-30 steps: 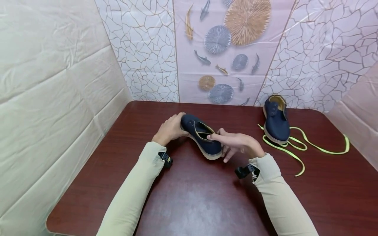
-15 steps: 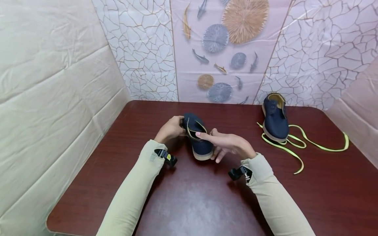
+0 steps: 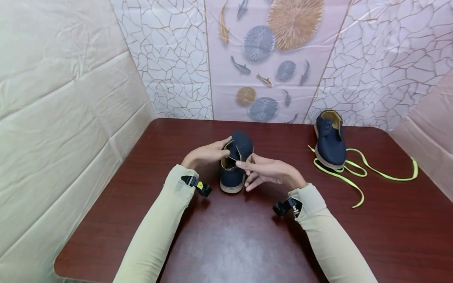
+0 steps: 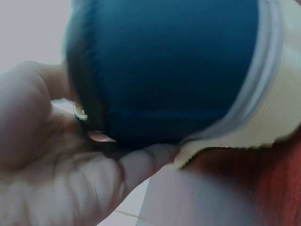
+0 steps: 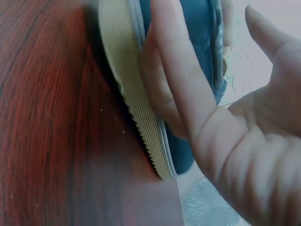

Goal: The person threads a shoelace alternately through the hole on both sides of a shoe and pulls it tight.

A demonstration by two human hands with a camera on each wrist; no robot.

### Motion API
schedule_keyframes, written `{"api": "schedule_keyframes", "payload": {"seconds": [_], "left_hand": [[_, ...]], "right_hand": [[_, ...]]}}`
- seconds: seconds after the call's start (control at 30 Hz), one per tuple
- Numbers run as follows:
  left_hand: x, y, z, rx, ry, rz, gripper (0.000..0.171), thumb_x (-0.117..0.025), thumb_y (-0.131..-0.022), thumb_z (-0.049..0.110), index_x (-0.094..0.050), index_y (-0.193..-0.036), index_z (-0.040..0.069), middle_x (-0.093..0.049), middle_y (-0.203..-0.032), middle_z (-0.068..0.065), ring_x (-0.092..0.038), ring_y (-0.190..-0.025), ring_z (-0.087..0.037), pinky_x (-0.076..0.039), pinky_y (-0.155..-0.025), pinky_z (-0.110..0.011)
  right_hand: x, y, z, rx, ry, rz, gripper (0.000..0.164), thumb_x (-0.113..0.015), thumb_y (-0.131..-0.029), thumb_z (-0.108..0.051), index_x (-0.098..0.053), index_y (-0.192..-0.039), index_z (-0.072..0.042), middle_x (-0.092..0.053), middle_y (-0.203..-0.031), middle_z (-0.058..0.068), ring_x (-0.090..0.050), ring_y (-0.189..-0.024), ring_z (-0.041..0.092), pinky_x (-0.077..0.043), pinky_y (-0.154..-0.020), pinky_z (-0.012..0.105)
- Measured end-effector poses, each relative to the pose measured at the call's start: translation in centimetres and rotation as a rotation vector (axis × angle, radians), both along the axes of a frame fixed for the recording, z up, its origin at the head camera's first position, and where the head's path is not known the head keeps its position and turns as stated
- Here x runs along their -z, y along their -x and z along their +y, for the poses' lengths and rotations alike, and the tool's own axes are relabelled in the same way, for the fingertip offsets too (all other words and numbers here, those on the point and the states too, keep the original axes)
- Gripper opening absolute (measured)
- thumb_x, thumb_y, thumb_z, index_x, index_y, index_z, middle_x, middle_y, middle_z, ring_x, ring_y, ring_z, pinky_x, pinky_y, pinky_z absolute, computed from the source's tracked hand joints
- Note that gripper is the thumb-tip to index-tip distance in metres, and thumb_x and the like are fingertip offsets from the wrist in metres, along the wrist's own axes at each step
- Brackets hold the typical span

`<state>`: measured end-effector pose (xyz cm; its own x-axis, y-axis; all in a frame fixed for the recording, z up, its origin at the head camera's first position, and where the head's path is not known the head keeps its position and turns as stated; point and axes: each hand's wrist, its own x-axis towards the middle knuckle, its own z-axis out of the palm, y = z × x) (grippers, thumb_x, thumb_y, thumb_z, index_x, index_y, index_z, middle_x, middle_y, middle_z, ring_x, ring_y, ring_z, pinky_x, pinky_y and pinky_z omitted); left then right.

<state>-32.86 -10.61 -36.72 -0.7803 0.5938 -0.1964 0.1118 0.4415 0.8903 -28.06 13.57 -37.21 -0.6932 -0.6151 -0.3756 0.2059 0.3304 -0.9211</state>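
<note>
Head view: handled shoe [image 3: 231, 179] mid-frame over tabletop [image 3: 219, 236]; left hand [image 3: 205, 154] at collar, cannot tell whether fingers pinch; right hand [image 3: 269, 169] fingers straight along side, thumb spread; shoe may twist loose if pressure uneven

Matt shoe [image 3: 231, 179], glossy wood-grained table [image 3: 219, 243]

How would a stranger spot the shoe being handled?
On the dark red table, look centrally, toward the back. Between the left hand and right hand is a navy shoe. Unlike the other shoe near lime laces, its heel, not its toe, is nearest the viewer.
</note>
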Motion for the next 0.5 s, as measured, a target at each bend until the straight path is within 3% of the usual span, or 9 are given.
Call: {"api": "schedule_keyframes", "payload": {"seconds": [0.07, 0.13, 0.23, 0.27, 0.33, 0.37, 0.43, 0.47, 0.5], "left_hand": [[-0.1, 0.0, -0.2, 0.059, 0.075, 0.062, 0.071, -0.04, -0.108, 0.008, -0.005, -0.17, 0.009, -0.007, -0.177, -0.008, -0.008, -0.161, -0.017, -0.017, -0.129, -0.041], [-0.4, -0.1, -0.3, 0.102, 0.1, 0.071, 0.072, -0.041, -0.108, 0.004, -0.006, -0.17, 0.009, -0.008, -0.177, -0.011, -0.008, -0.162, -0.022, -0.017, -0.129, -0.043], [-1.0, -0.3, -0.5, 0.112, 0.157, 0.101, 0.079, -0.052, -0.102, -0.001, -0.013, -0.17, 0.009, -0.022, -0.174, -0.012, -0.025, -0.156, -0.021, -0.026, -0.125, -0.04], [-1.1, -0.3, -0.5, 0.101, 0.179, 0.114, 0.077, -0.056, -0.101, -0.001, -0.021, -0.168, 0.008, -0.033, -0.168, -0.012, -0.035, -0.149, -0.02, -0.032, -0.121, -0.038], [-1.2, -0.4, -0.4, 0.068, 0.222, 0.134, 0.057, -0.062, -0.098, 0.0, -0.047, -0.153, 0.001, -0.059, -0.139, -0.011, -0.054, -0.12, -0.019, -0.045, -0.101, -0.034], [-1.2, -0.4, -0.4, 0.044, 0.237, 0.133, 0.041, -0.063, -0.098, 0.0, -0.057, -0.139, -0.001, -0.064, -0.119, -0.009, -0.057, -0.103, -0.018, -0.046, -0.09, -0.032], [-1.1, -0.4, -0.2, -0.009, 0.243, 0.122, 0.01, -0.059, -0.099, -0.001, -0.063, -0.108, -0.002, -0.055, -0.083, -0.003, -0.048, -0.073, -0.015, -0.041, -0.07, -0.029], [-1.1, -0.4, -0.2, -0.036, 0.24, 0.114, 0.005, -0.057, -0.101, -0.002, -0.061, -0.097, -0.001, -0.047, -0.074, -0.001, -0.041, -0.064, -0.014, -0.037, -0.064, -0.029], [-1.0, -0.4, -0.2, -0.058, 0.233, 0.113, 0.012, -0.053, -0.101, -0.004, -0.058, -0.091, -0.002, -0.041, -0.069, 0.0, -0.035, -0.059, -0.014, -0.034, -0.06, -0.029]], "right_hand": [[0.0, 0.3, 0.2, -0.023, 0.0, 0.025, 0.043, -0.058, -0.11, -0.039, -0.035, -0.12, -0.004, -0.054, -0.097, 0.013, -0.071, -0.084, 0.029, -0.063, -0.084, 0.048], [-0.1, 0.6, 0.5, -0.036, -0.031, 0.063, 0.041, -0.057, -0.11, -0.038, -0.039, -0.12, -0.002, -0.057, -0.095, 0.012, -0.067, -0.082, 0.027, -0.063, -0.081, 0.046], [-0.3, 1.1, 1.0, 0.008, -0.072, 0.123, 0.043, -0.057, -0.11, -0.038, -0.046, -0.119, 0.002, -0.058, -0.093, 0.01, -0.062, -0.078, 0.023, -0.062, -0.074, 0.039], [-0.3, 1.3, 1.2, 0.035, -0.08, 0.142, 0.044, -0.056, -0.11, -0.038, -0.047, -0.119, 0.004, -0.058, -0.092, 0.009, -0.06, -0.076, 0.021, -0.06, -0.071, 0.036], [-0.2, 1.7, 1.6, 0.109, -0.098, 0.159, 0.043, -0.055, -0.111, -0.038, -0.05, -0.118, 0.005, -0.055, -0.089, 0.006, -0.055, -0.072, 0.016, -0.055, -0.066, 0.03], [-0.1, 1.8, 1.8, 0.145, -0.107, 0.161, 0.043, -0.054, -0.111, -0.037, -0.05, -0.119, 0.005, -0.053, -0.088, 0.004, -0.052, -0.07, 0.014, -0.052, -0.064, 0.028], [0.2, 2.1, 2.2, 0.215, -0.13, 0.161, 0.044, -0.053, -0.112, -0.037, -0.049, -0.124, 0.005, -0.052, -0.089, 0.003, -0.05, -0.07, 0.013, -0.049, -0.063, 0.027], [0.3, 2.1, 2.4, 0.25, -0.145, 0.165, 0.045, -0.052, -0.112, -0.037, -0.048, -0.128, 0.005, -0.052, -0.092, 0.004, -0.05, -0.072, 0.013, -0.05, -0.064, 0.026], [0.4, 2.2, 2.6, 0.286, -0.158, 0.168, 0.047, -0.051, -0.112, -0.038, -0.046, -0.132, 0.005, -0.052, -0.096, 0.006, -0.051, -0.076, 0.014, -0.052, -0.066, 0.027]]}}
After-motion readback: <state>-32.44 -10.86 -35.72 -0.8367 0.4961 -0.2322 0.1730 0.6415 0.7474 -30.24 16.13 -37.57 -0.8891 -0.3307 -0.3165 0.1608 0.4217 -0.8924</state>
